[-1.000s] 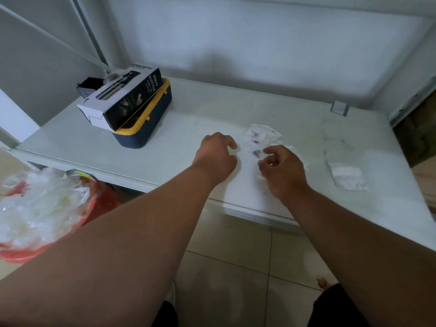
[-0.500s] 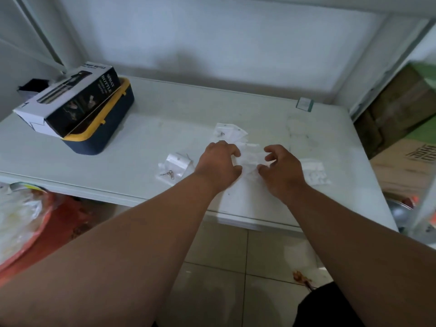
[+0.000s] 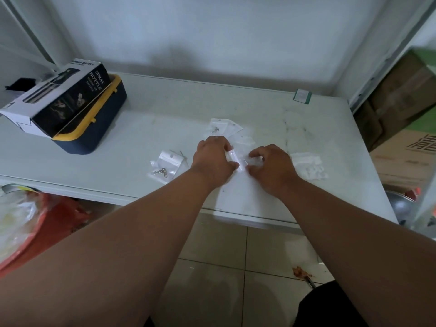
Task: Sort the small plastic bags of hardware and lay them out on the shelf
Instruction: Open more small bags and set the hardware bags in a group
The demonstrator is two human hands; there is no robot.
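Near the shelf's front edge, the left hand and right hand meet over a clear bag, fingers curled and pinching it between them. Sorting looks partly done: one bag pile lies left of the hands, another right, a third just behind. The middle cluster is left to separate. Farther left, a spray-bottle box rests on a navy case, well clear of the work.
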